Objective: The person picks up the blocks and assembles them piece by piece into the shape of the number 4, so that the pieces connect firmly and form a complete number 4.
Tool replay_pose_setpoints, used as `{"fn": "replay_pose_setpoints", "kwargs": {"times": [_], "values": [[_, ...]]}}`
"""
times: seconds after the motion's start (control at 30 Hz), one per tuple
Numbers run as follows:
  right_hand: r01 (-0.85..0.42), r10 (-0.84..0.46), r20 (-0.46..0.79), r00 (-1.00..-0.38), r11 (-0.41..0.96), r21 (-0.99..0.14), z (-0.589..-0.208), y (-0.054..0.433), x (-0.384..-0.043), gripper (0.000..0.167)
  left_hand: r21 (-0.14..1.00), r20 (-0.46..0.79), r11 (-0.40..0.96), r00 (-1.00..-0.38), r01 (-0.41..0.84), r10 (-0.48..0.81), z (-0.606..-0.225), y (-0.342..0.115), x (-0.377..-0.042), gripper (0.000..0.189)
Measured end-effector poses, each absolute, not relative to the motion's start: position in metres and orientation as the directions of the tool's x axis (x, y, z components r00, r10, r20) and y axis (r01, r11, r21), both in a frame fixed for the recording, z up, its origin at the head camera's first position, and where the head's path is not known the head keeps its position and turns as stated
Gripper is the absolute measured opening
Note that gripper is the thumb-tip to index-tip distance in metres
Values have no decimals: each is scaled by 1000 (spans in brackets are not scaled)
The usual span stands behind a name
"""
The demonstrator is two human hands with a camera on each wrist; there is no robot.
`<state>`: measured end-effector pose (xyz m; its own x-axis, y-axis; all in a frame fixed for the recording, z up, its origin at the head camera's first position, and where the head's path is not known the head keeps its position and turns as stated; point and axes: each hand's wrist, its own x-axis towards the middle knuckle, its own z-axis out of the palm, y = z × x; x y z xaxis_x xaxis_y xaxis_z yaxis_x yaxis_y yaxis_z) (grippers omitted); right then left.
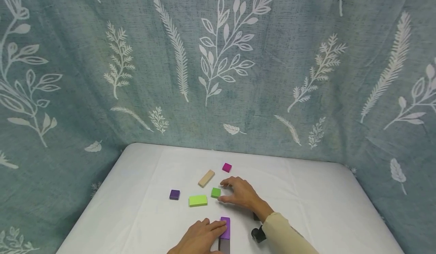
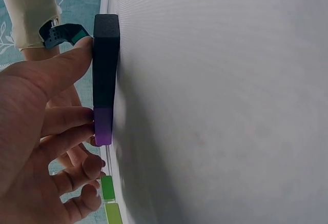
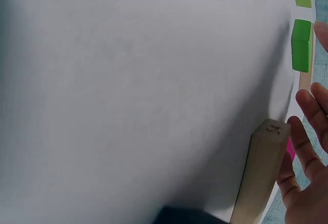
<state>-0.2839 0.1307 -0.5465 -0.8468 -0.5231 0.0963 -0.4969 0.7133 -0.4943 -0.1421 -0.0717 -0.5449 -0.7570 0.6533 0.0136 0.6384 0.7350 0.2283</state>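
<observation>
My left hand [image 1: 201, 236] lies beside two blocks set end to end, a purple block [image 1: 225, 229] and a dark grey block [image 1: 224, 245]. In the left wrist view, the fairly straight fingers touch the purple block and the thumb rests against the dark grey block [image 2: 105, 62]. My right hand [image 1: 241, 193] hovers with fingers spread just right of a small green block [image 1: 216, 192], thumb and fingers apart and holding nothing. A pale wooden block [image 3: 262, 170] shows close by the right fingers in the right wrist view; whether they touch it I cannot tell.
Loose on the white table [image 1: 150, 216] are a lime block [image 1: 198, 200], a dark purple block [image 1: 175, 194], another wooden block [image 1: 206, 178] and a magenta block [image 1: 226, 167]. Under the right wrist sits a black object [image 1: 258, 234]. A patterned curtain [image 1: 190, 125] hangs behind.
</observation>
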Motion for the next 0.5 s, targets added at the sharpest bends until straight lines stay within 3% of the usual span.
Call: {"fn": "replay_pose_setpoints", "kwargs": {"times": [0.5], "values": [[-491, -516, 82, -853, 738, -462, -553, 120, -287, 50, 198, 1, 732, -747, 651, 664, -546, -71, -145, 68]]}}
